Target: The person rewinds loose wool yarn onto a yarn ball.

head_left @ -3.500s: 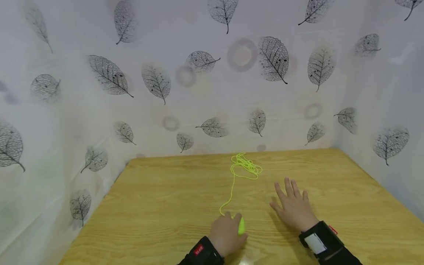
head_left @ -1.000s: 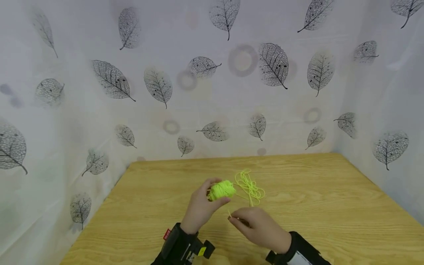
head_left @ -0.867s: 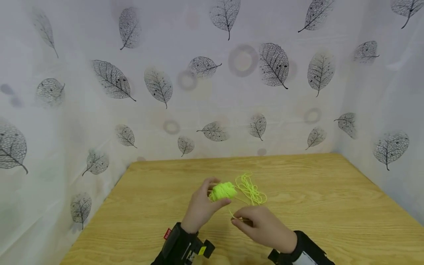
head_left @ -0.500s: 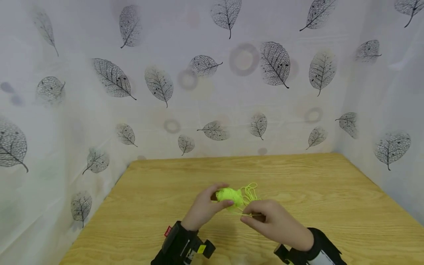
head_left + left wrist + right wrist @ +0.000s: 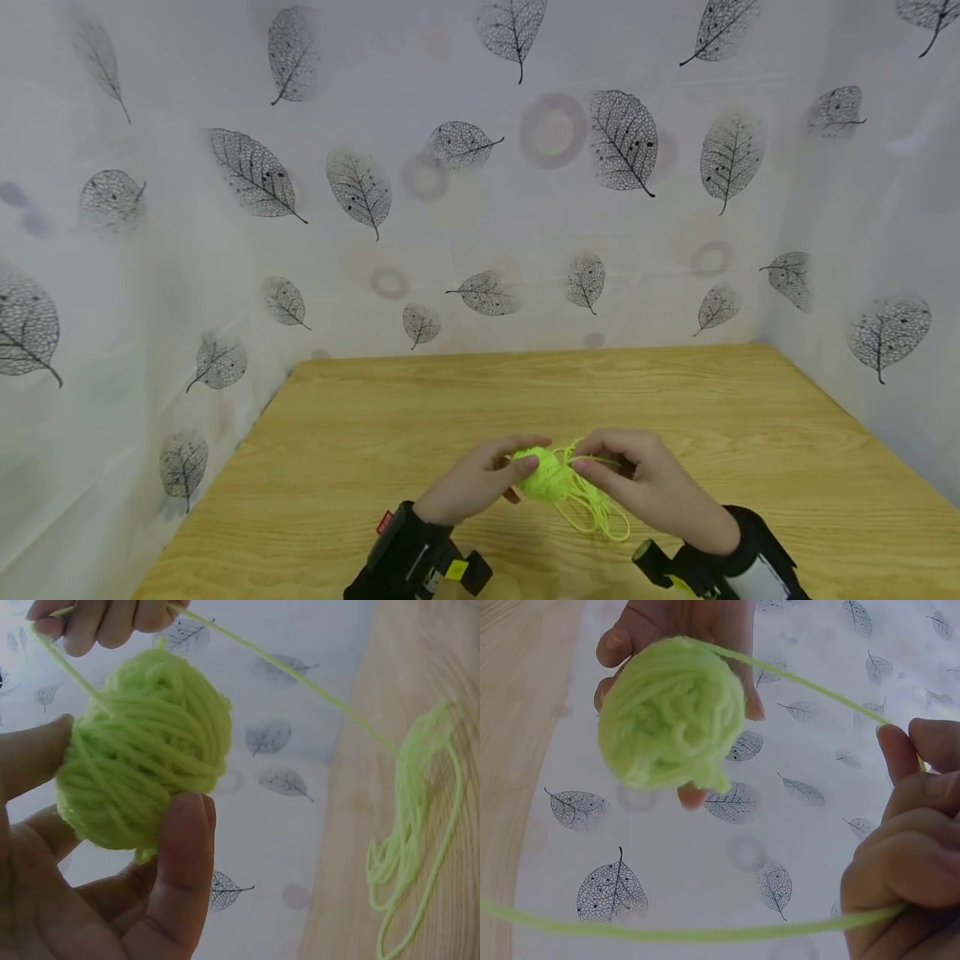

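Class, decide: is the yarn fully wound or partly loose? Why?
Partly loose: the left hand holds a wound ball, while loops lie on the table, a strand joining them to the right hand.

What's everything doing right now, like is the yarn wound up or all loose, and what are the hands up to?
Yarn ball: wound up, with strands crossing over one another
Strand from ball to right hand: pulled straight
Loose yarn: unwound, in long loops
Left hand: holding the ball
Right hand: pinching the strand
Leaf-print backdrop: up behind the table
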{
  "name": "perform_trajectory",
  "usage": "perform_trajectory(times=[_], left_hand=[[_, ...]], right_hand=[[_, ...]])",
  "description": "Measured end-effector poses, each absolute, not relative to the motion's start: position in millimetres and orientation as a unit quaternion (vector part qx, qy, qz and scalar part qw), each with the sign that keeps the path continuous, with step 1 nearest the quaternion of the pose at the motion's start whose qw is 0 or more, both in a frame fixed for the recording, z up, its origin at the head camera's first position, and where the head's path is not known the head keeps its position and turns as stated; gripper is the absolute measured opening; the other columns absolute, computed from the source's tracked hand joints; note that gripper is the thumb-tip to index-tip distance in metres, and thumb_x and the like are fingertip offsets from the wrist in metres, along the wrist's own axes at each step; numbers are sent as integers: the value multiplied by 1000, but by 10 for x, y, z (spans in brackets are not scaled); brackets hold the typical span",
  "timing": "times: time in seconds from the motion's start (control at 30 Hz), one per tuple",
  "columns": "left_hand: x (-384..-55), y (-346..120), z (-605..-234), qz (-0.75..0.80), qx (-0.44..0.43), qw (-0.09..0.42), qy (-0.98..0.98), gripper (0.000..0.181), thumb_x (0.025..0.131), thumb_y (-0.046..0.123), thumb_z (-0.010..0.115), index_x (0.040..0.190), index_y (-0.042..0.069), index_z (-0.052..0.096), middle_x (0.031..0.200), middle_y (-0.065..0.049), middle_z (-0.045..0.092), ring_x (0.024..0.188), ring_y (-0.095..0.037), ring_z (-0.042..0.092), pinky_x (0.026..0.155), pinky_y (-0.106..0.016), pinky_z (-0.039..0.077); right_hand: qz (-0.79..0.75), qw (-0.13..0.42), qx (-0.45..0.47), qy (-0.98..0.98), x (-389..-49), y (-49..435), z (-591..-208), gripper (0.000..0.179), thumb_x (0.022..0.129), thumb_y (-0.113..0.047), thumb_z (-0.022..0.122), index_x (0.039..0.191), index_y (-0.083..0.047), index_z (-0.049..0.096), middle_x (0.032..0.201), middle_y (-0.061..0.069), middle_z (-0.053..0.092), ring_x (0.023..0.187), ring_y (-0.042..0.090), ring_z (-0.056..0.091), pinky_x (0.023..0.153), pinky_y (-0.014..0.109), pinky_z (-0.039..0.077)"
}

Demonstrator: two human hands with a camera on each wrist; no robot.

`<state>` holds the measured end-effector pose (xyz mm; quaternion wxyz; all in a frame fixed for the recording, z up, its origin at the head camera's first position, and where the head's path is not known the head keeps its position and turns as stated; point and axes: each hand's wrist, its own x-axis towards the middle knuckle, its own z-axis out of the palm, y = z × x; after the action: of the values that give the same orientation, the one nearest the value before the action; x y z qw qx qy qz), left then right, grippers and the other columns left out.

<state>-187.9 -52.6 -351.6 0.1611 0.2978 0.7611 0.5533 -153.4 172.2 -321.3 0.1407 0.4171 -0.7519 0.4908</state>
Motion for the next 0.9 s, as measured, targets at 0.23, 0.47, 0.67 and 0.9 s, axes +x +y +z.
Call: perform_trajectory(times=[0.23,0.47,0.67,0.9], left_hand=[[-1831,-547,-3460,570,340,211,717,40,96,22,49,135,15,45,118,-7,55,82,-13,56,72,-29,51],[-1793,-546,-3417,586,373,248,675,40,93,13,56,131,4,46,128,-8,50,94,-10,52,76,-23,48],[-1744,-553,-3327,609,357,275,654,43,90,6,58,131,1,46,130,-11,48,92,-10,54,74,-21,49],[-1709,-574,-3295,672,347,282,591,49,87,2,61,129,-7,39,121,-10,49,96,-14,57,78,-24,51]], right_hand=[[511,157,360,-765,-1563,1761,-3197,18,87,8,55,91,-8,64,59,1,45,43,11,30,34,28,29],[522,161,316,-776,-1615,1757,-3243,14,90,2,54,91,-8,64,60,-2,44,46,11,32,38,32,30],[539,155,296,-773,-1708,1713,-3341,12,91,-1,55,90,-6,65,58,-4,41,47,10,32,39,32,30],[560,111,331,-752,-1783,1637,-3465,15,93,0,51,93,0,65,73,-1,60,55,7,45,45,23,39]])
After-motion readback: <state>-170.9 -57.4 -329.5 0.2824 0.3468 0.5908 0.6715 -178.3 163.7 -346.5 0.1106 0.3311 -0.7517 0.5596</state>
